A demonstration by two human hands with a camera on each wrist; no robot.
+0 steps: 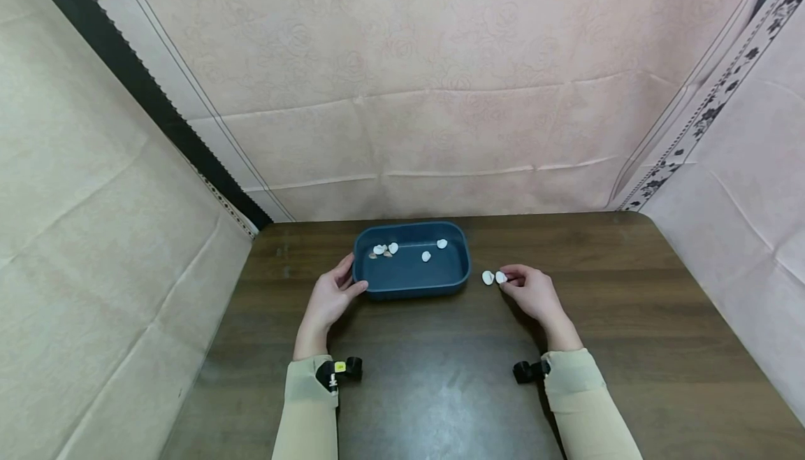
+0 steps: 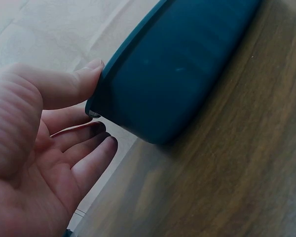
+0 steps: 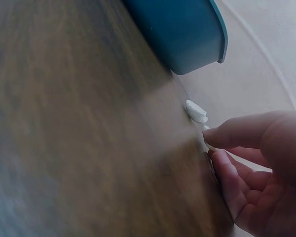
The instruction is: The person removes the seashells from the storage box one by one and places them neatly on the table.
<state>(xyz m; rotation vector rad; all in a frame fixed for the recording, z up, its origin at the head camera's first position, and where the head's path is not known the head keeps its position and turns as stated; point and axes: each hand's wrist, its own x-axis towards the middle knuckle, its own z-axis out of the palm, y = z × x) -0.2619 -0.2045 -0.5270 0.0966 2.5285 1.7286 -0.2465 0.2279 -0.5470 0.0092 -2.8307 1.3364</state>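
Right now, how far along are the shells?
Assuming they go into the blue tray: done, several white shells inside; in hand, one pinched shell in the right hand; left, apparently just the loose shell on the wooden table beside it.

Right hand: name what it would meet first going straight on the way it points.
The right hand, pinching one white shell, would probably meet the neighbouring shell first, with the blue tray beyond; the hand's height is unclear.

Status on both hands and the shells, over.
Left hand touching left end of blue rectangular tray. Right hand pinching small white rounded shell. Second white ridged shell between right hand and tray; nothing else visibly in the way.
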